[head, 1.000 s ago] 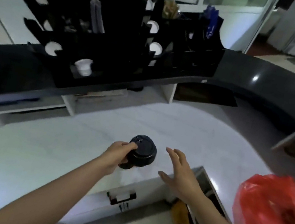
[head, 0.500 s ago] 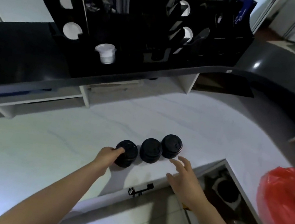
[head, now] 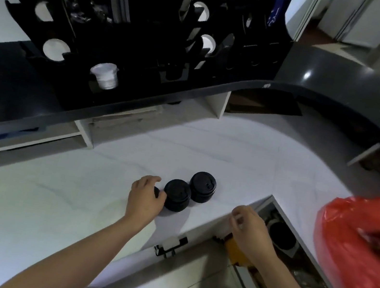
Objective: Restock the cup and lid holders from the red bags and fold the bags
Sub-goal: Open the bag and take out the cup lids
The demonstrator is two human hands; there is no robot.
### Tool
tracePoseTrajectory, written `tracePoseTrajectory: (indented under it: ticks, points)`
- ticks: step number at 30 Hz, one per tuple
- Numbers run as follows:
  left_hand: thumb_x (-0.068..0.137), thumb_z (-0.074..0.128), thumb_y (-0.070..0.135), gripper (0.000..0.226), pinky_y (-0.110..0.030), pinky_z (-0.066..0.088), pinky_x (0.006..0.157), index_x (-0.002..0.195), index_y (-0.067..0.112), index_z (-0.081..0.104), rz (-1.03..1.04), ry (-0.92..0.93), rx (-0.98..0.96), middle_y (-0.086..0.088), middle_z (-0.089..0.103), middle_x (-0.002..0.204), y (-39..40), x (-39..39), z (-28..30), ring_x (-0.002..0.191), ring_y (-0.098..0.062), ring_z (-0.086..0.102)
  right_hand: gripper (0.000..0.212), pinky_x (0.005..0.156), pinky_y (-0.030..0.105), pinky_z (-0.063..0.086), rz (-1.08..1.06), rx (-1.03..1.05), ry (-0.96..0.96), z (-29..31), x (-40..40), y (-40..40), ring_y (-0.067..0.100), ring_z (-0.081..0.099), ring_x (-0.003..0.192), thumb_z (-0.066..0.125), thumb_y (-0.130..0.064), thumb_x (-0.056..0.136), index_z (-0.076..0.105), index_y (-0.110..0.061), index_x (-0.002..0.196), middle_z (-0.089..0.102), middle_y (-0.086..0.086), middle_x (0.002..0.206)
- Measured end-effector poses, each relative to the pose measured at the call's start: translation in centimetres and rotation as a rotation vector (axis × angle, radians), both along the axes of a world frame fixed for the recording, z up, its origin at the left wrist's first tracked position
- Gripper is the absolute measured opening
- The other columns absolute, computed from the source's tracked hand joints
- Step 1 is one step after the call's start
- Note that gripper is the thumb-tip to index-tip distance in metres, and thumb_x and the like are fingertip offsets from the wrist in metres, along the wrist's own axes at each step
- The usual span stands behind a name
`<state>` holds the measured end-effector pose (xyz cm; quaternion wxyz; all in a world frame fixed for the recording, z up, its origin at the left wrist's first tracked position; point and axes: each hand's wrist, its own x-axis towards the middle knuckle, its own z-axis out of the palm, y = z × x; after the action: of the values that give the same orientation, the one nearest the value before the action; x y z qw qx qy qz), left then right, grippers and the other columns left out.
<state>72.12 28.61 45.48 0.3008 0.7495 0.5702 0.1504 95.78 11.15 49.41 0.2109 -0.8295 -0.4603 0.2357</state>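
Note:
Three short stacks of black cup lids stand in a row on the white counter (head: 232, 156). My left hand (head: 145, 199) lies over the leftmost stack (head: 156, 191), fingers curled around it and hiding most of it. The middle stack (head: 177, 195) and the right stack (head: 202, 186) stand free beside it. My right hand (head: 249, 228) hovers at the counter's front edge with fingers loosely curled, holding nothing. A red plastic bag (head: 363, 250) lies bulging on the counter at the right. The black cup and lid holder (head: 150, 48) stands on the dark upper counter.
The holder shows white lids (head: 54, 49) in its slots and a white cup stack (head: 105, 75) poking out. The curved dark upper counter (head: 348, 77) overhangs the back. Under the right counter edge is an opening with a dark round bin (head: 280, 236). A metal bracket (head: 169, 245) hangs below the front edge.
The one stack held in my left hand a second ago now stands as three stacks on the counter. My left hand has closed over the leftmost one; my right hand pulled back and curled.

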Motion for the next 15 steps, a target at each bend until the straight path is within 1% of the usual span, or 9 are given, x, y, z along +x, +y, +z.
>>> tracePoseTrajectory:
  ticks: [3, 6, 9, 11, 13, 15]
  points:
    - [0.095, 0.055, 0.024, 0.039, -0.039, 0.041, 0.107, 0.133, 0.016, 0.059, -0.147, 0.008, 0.065, -0.004, 0.058, 0.136, -1.5, 5.0, 1.4, 0.125, -0.027, 0.047, 0.010, 0.077, 0.036, 0.057, -0.043, 0.057, -0.014, 0.8, 3.1, -1.8, 0.005, 0.061, 0.081, 0.056, -0.031, 0.101, 0.064, -0.026, 0.097, 0.062, -0.010, 0.095]
    - [0.096, 0.054, 0.025, 0.039, -0.038, 0.041, 0.106, 0.133, 0.017, 0.059, -0.281, 0.016, 0.092, -0.002, 0.059, 0.134, -3.5, 10.9, 2.5, 0.124, -0.025, 0.049, 0.010, 0.072, 0.038, 0.056, -0.098, 0.084, -0.032, 1.4, 6.9, -4.5, 0.008, 0.062, 0.076, 0.057, -0.029, 0.098, 0.064, -0.026, 0.091, 0.064, -0.008, 0.089]
    - [0.096, 0.054, 0.026, 0.037, -0.036, 0.042, 0.106, 0.132, 0.018, 0.060, -0.392, -0.028, 0.070, 0.000, 0.060, 0.131, -6.1, 16.9, 3.1, 0.124, -0.023, 0.052, 0.011, 0.065, 0.032, 0.051, -0.186, 0.090, -0.091, 2.0, 10.7, -7.8, 0.007, 0.058, 0.073, 0.058, -0.032, 0.095, 0.060, -0.026, 0.086, 0.061, -0.007, 0.085]
    - [0.097, 0.054, 0.025, 0.038, -0.034, 0.041, 0.107, 0.133, 0.018, 0.060, -0.462, -0.039, 0.071, 0.001, 0.058, 0.136, -7.9, 20.9, 3.2, 0.126, -0.020, 0.051, 0.012, 0.061, 0.029, 0.046, -0.240, 0.094, -0.105, 2.2, 13.1, -10.2, 0.005, 0.057, 0.069, 0.058, -0.033, 0.094, 0.056, -0.029, 0.083, 0.060, -0.010, 0.081]
    - [0.098, 0.054, 0.026, 0.038, -0.034, 0.041, 0.108, 0.135, 0.019, 0.059, -0.544, -0.035, 0.070, 0.000, 0.057, 0.139, -9.9, 24.7, 3.3, 0.126, -0.019, 0.051, 0.011, 0.063, 0.031, 0.046, -0.290, 0.109, -0.107, 2.4, 15.6, -12.8, 0.009, 0.058, 0.070, 0.060, -0.031, 0.093, 0.055, -0.031, 0.083, 0.059, -0.012, 0.081]
    - [0.099, 0.054, 0.027, 0.036, -0.031, 0.042, 0.106, 0.134, 0.020, 0.059, -0.614, -0.038, 0.056, 0.002, 0.058, 0.138, -12.0, 28.4, 3.5, 0.124, -0.017, 0.053, 0.008, 0.069, 0.037, 0.049, -0.326, 0.131, -0.106, 2.9, 18.0, -15.4, 0.017, 0.059, 0.077, 0.062, -0.026, 0.092, 0.058, -0.027, 0.084, 0.061, -0.007, 0.085]
